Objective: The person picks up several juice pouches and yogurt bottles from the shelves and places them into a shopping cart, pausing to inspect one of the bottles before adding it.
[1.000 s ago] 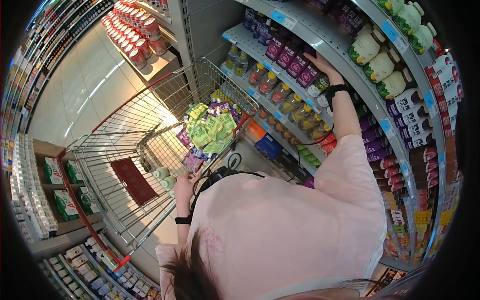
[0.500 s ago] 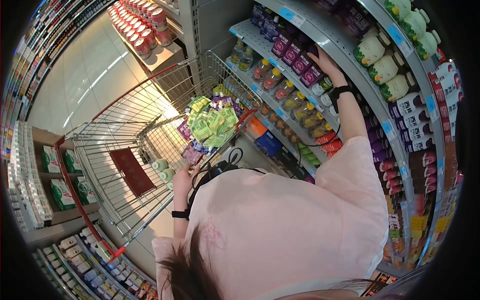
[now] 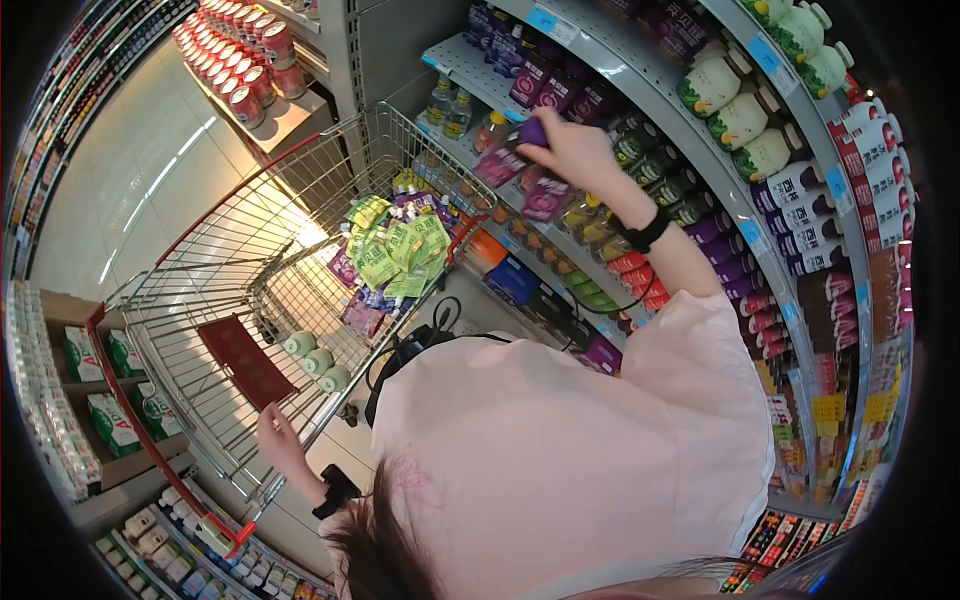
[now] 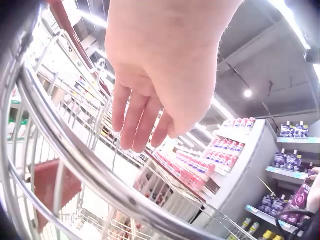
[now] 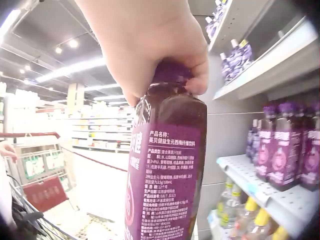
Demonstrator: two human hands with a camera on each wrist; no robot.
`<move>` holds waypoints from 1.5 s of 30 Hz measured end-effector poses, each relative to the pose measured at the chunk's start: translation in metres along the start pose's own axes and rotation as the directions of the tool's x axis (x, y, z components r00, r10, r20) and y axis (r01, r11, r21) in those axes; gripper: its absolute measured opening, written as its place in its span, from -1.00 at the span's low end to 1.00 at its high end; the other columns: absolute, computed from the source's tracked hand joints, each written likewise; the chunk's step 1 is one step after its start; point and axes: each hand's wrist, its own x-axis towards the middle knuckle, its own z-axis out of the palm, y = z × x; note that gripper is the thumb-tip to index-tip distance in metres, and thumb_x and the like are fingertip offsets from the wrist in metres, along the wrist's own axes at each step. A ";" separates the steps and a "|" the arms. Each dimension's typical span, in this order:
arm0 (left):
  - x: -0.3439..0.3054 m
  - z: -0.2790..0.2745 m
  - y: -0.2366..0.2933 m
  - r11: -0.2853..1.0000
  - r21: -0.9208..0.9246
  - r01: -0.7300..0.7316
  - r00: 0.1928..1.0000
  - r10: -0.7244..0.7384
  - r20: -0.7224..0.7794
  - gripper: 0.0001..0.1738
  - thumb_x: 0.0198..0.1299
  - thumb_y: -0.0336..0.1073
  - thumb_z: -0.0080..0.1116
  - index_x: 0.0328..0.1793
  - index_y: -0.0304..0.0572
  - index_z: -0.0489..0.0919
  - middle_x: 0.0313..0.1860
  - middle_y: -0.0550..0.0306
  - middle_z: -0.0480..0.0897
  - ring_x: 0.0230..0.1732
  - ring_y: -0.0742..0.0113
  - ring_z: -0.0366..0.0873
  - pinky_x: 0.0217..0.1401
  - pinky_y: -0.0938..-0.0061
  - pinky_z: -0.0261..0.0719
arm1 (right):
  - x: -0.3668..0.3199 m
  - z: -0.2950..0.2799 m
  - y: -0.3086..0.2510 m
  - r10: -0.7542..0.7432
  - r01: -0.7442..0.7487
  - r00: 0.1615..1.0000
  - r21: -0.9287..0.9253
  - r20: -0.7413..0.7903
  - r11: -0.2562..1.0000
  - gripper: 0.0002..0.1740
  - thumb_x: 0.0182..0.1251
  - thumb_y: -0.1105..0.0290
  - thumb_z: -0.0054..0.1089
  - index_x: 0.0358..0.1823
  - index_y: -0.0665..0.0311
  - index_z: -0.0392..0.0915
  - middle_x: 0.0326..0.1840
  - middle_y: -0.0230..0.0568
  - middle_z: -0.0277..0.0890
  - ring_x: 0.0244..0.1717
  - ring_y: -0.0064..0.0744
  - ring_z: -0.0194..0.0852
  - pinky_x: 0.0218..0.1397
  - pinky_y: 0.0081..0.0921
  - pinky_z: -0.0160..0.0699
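My right hand [image 3: 578, 160] pinches a purple-labelled juice bottle [image 5: 170, 170] by its purple cap, out in front of the shelf. In the right wrist view the dark bottle hangs upright below the fingers, its label covered in small print. A second purple label [image 3: 547, 197] shows just under the hand in the head view; I cannot tell whether the hand holds it too. My left hand [image 3: 280, 440] is by the near rim of the shopping cart [image 3: 205, 262], its fingers loosely extended and nothing in them. Green pouches [image 3: 405, 245] and pale green bottles [image 3: 315, 360] lie in the cart.
More purple bottles [image 5: 285, 145] stand on the shelf [image 5: 245, 162] to the right, with yellow-capped bottles [image 5: 250, 215] below. Red-and-white cans [image 3: 245, 75] are stacked beyond the cart. Boxed goods [image 3: 110, 390] line the left side.
My right hand has come out of the shelf toward the cart, bringing a purple bottle with it. My left hand has moved back along the cart's rim toward the handle end.
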 end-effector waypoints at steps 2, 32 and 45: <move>0.001 -0.016 -0.019 0.995 0.093 0.042 0.996 -0.035 -0.084 -0.84 0.23 -0.34 0.03 -0.23 -0.28 0.57 -0.38 -0.01 0.58 -0.35 0.07 0.53 -0.28 0.32 0.47 | 0.007 0.003 -0.039 -0.066 0.062 0.996 0.075 0.054 0.995 -0.43 0.16 -0.14 0.08 -0.02 0.16 0.29 -0.56 -0.15 0.53 -0.54 -0.14 0.56 -0.55 -0.29 0.48; -0.012 -0.029 -0.049 0.993 0.010 -0.115 0.976 0.114 -0.185 -0.94 -0.04 -0.54 0.13 -0.38 -0.31 0.53 -0.62 0.05 0.46 -0.62 0.13 0.44 -0.60 0.37 0.36 | 0.093 0.370 -0.549 -0.330 0.196 0.910 0.439 0.252 0.877 -0.44 0.18 -0.11 0.06 -0.18 0.31 0.28 -0.57 -0.15 0.50 -0.50 -0.18 0.54 -0.48 -0.35 0.50; -0.009 -0.026 -0.052 0.998 -0.016 -0.057 0.978 0.053 -0.202 -0.88 -0.11 -0.56 0.11 -0.37 -0.32 0.56 -0.63 0.05 0.51 -0.62 0.13 0.49 -0.53 0.38 0.52 | 0.044 0.443 -0.608 0.013 -0.176 0.901 0.337 0.434 0.925 -0.46 0.23 -0.01 0.07 -0.11 0.34 0.22 -0.40 0.00 0.50 -0.42 -0.09 0.56 -0.43 -0.29 0.54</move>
